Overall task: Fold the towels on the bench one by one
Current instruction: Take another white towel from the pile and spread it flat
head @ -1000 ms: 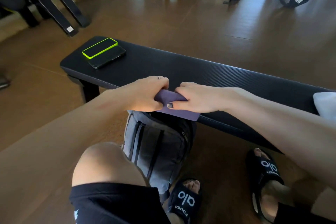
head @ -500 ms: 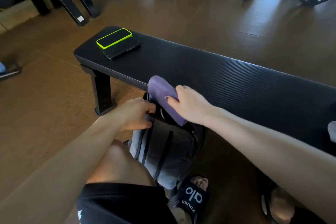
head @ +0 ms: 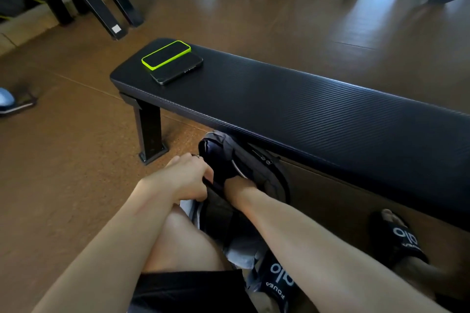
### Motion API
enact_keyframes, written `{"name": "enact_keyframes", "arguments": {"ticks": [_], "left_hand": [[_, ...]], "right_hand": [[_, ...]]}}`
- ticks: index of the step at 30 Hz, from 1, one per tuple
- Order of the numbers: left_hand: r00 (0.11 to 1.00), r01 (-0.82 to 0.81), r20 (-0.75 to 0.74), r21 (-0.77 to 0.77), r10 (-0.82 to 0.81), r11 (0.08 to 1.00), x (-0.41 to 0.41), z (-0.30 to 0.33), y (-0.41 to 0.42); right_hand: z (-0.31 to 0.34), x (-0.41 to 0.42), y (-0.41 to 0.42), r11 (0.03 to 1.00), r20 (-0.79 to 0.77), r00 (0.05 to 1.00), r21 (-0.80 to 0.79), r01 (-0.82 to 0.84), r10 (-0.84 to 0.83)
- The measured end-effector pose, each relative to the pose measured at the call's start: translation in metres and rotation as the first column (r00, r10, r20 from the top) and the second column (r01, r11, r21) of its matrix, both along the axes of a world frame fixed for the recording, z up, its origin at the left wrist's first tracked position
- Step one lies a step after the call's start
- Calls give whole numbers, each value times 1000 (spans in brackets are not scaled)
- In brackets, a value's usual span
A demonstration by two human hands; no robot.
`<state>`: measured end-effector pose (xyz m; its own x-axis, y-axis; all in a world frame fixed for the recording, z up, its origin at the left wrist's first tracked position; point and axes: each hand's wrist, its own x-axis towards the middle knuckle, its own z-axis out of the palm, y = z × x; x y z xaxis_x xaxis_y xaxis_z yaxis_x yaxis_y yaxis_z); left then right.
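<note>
The right hand [head: 235, 185] is being hidden inside the backpack [head: 256, 173], its grip untellable; the bag's edge is being gripped by the left hand [head: 185, 178] beside the bench [head: 305, 109].

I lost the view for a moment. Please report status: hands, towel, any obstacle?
Left hand grips backpack opening. Right hand inside, fingers hidden. No towel visible. Two phones on bench.

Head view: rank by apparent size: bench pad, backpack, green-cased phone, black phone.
1. bench pad
2. backpack, partly hidden by the arms
3-4. green-cased phone and black phone: look alike, overlapping, not ranked.
</note>
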<state>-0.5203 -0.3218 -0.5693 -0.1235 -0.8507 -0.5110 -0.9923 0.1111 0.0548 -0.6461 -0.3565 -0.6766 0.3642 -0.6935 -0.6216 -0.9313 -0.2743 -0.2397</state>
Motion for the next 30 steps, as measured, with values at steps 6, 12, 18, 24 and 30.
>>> {"name": "enact_keyframes", "arguments": {"ticks": [6, 12, 18, 24, 30], "left_hand": [[1000, 14, -15, -102, -16, 995, -10, 5, -8], [984, 38, -161, -246, -79, 969, -43, 22, -38], [918, 191, -240, -427, -315, 884, -135, 65, -73], [767, 366, -358, -439, -533, 821, -261, 81, -94], [636, 414, -601, -264, -484, 871, -368, 47, -91]], "right_hand": [[33, -14, -15, 995, 69, 996, 79, -57, 52], [112, -93, -37, 992, 293, 956, -121, 25, 12], [185, -210, -44, 909, 449, 886, -312, 276, -115], [185, -350, -37, 629, 221, 882, -631, 455, -416], [199, -438, -3, 539, 225, 673, -447, 714, -704]]}}
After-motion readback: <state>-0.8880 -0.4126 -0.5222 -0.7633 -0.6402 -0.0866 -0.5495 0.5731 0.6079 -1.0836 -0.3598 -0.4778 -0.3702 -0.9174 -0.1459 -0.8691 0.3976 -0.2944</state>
